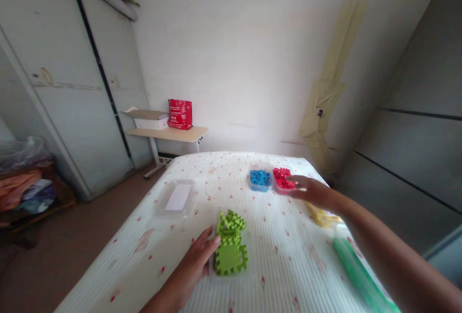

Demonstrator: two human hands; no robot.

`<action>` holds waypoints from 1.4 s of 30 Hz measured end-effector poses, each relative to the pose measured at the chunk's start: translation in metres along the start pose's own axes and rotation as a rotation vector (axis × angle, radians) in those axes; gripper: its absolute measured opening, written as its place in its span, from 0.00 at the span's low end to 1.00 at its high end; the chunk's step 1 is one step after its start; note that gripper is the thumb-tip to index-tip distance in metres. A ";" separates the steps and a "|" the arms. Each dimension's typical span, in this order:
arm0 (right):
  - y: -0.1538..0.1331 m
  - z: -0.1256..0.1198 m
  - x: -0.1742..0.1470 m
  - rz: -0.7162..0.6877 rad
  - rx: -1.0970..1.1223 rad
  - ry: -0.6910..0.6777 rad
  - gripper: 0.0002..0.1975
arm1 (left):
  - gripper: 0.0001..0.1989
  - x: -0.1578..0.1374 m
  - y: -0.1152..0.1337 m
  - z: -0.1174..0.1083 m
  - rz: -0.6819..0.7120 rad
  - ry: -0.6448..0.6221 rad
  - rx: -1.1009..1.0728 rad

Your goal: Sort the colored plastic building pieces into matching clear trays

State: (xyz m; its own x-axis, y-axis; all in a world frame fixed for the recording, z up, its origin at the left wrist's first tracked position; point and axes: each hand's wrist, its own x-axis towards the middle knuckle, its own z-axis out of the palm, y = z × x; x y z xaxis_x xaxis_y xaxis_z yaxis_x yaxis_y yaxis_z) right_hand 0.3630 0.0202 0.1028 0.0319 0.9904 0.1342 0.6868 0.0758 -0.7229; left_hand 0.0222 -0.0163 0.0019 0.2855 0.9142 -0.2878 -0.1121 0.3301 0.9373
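Near the front middle of the table lies a clear plastic tray (251,255) with light green jigsaw-edged foam-like pieces (228,257) in it. My left hand (202,251) grips its left side, thumb on the edge and other fingers partly hidden. Further back, my right hand (311,191) is at the right side of a clear box (283,191) of red notched pieces (281,176); its fingers reach over the rim, with the thumb lower at the near corner. Just left of that box stands another with blue pieces (260,177).
An upturned clear lid or tray (177,196) with a white label lies at left on the patterned tablecloth (144,255). Yellow pieces (323,217) and a long green package (361,274) lie along the right edge, partly behind my right arm. Behind stands a side table (180,134) with a red bag (180,114).
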 end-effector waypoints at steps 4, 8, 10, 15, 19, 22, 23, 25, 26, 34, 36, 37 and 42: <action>-0.037 0.053 -0.005 -0.047 0.066 -0.139 0.23 | 0.29 -0.001 -0.004 -0.010 0.056 0.057 0.160; -0.045 0.107 -0.009 0.026 0.234 -0.234 0.26 | 0.23 -0.003 -0.006 -0.020 0.129 0.012 0.282; -0.045 0.132 -0.012 0.079 0.354 -0.219 0.29 | 0.22 -0.006 -0.005 -0.022 0.130 0.017 0.352; -0.039 0.176 -0.017 0.175 0.531 -0.089 0.30 | 0.19 0.003 0.000 -0.039 0.297 0.139 0.603; -0.019 0.193 -0.013 0.225 0.622 0.080 0.28 | 0.19 0.028 0.014 -0.075 0.509 0.485 0.944; -0.010 0.198 -0.011 0.228 0.661 0.132 0.25 | 0.25 0.048 0.023 -0.096 0.460 0.745 1.236; -0.009 0.199 -0.012 0.209 0.640 0.133 0.24 | 0.29 0.053 0.025 -0.099 0.406 0.795 1.299; -0.011 0.199 -0.016 0.140 0.556 0.126 0.24 | 0.35 0.063 0.026 -0.102 0.298 0.820 1.378; -0.013 0.199 -0.018 0.099 0.510 0.122 0.25 | 0.38 0.068 0.025 -0.102 0.261 0.803 1.400; -0.015 0.199 -0.021 0.014 0.374 0.133 0.27 | 0.40 0.081 0.015 -0.102 0.221 0.727 1.474; -0.016 0.198 -0.022 0.013 0.376 0.131 0.26 | 0.41 0.080 0.014 -0.102 0.226 0.726 1.485; -0.016 0.198 -0.023 0.014 0.382 0.129 0.26 | 0.41 0.080 0.014 -0.102 0.229 0.725 1.486; -0.020 0.200 -0.025 -0.002 0.420 0.133 0.22 | 0.41 0.081 0.013 -0.102 0.233 0.727 1.487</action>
State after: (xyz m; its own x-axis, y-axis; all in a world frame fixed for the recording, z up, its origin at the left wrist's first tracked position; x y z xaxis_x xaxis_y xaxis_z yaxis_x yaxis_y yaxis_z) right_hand 0.2032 0.0172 -0.0220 0.1428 0.9690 0.2016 0.3333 0.1447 -0.9316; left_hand -0.0529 0.0857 -0.0288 -0.1253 0.9604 0.2489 0.9758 0.0740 0.2057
